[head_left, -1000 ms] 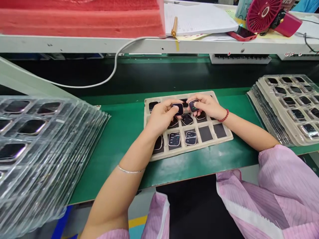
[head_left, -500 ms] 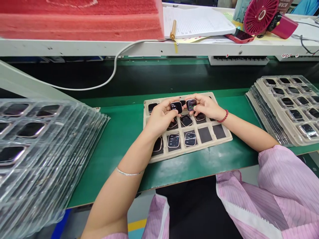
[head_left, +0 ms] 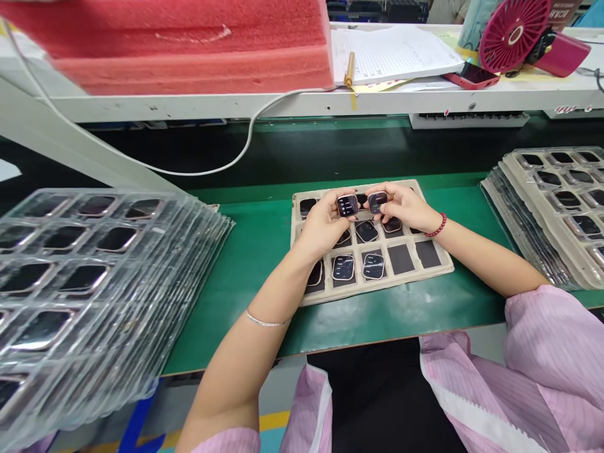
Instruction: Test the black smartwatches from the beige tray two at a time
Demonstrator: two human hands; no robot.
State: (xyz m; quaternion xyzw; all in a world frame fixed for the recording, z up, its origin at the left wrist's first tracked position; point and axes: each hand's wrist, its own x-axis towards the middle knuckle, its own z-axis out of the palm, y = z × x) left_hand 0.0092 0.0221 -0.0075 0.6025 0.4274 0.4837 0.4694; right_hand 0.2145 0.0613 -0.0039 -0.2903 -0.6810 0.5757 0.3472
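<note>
Over a beige compartment tray (head_left: 330,292), my left hand (head_left: 324,221) grips a square watch (head_left: 348,206) whose lit screen shows a list in white. Close beside it, my right hand (head_left: 404,206) pinches a second watch (head_left: 377,202) with faint green on its dark screen, the thumb at the screen's edge. Other watches lie in the tray below, among them two in the front row with lit text, a left one (head_left: 343,267) and a right one (head_left: 374,266). Two dark compartments at the front right hold no watch. My hands hide part of the back rows.
Stacked clear trays of watches (head_left: 85,277) stand at the left, another stack (head_left: 566,201) at the right. A white shelf (head_left: 283,106) crosses above, carrying red foam (head_left: 198,56), papers (head_left: 391,53), a pen (head_left: 350,69), a phone (head_left: 474,75) and a pink fan (head_left: 514,34). A white cable (head_left: 207,172) hangs below.
The view has shifted, so everything sits further right. The screen of the watch in my left hand now shows a different list. Both hands keep their watches.
</note>
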